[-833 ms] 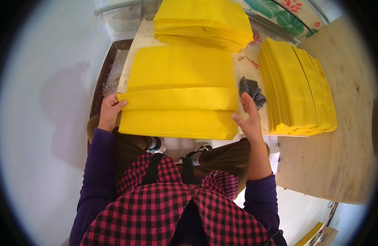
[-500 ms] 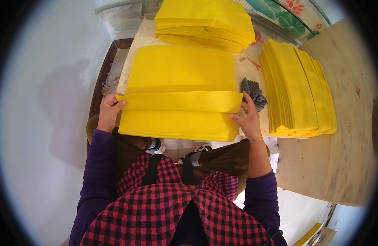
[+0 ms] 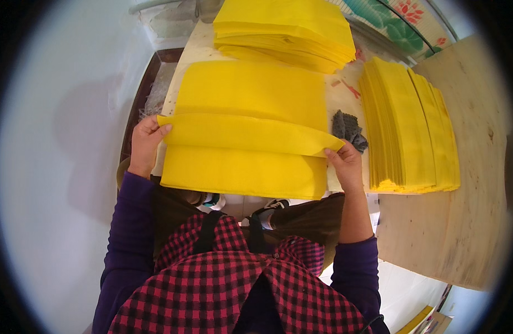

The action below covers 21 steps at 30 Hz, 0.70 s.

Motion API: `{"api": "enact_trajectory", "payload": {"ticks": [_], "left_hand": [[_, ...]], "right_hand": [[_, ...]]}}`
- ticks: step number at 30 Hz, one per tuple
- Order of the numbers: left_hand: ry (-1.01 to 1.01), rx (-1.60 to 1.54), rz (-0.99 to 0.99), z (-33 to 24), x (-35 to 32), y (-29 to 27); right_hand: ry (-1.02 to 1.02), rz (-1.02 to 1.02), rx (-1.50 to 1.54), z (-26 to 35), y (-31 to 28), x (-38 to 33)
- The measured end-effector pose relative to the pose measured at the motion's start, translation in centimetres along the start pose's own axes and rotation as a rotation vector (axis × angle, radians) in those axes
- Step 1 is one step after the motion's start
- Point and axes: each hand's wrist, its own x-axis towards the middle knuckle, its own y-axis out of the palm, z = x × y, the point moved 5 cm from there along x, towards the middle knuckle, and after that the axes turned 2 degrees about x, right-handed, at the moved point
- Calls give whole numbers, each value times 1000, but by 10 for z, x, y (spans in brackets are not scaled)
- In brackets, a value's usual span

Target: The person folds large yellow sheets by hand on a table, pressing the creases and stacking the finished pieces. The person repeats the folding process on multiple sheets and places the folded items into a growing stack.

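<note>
A folded band of yellow felt-like fabric stretches between my hands, above a flat yellow sheet or stack at the table's near edge. My left hand pinches the band's left end between thumb and fingers. At the other end, my right hand grips the right corner, thumb on the near side and fingers partly hidden behind. The band bends slightly and slopes down toward the right. Whether it is joined to the fabric beneath I cannot tell.
A thick yellow fabric pile lies at the back. More folded yellow pieces are stacked on the right, beside a crumpled grey cloth. A wooden board stands at far right; a pale wall is on the left.
My right hand has closed on the band's right corner and moved slightly right and nearer. The band's right end has dropped with it; my left hand has barely moved.
</note>
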Motion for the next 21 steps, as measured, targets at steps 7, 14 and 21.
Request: {"api": "enact_trajectory", "payload": {"ticks": [7, 14, 21], "left_hand": [[-68, 42, -14, -5, 14, 10], [-69, -4, -20, 6, 15, 23], [-21, 23, -81, 12, 11, 20]], "right_hand": [[23, -8, 80, -1, 7, 21], [48, -99, -147, -12, 11, 32], [31, -187, -261, -17, 9, 24]]}}
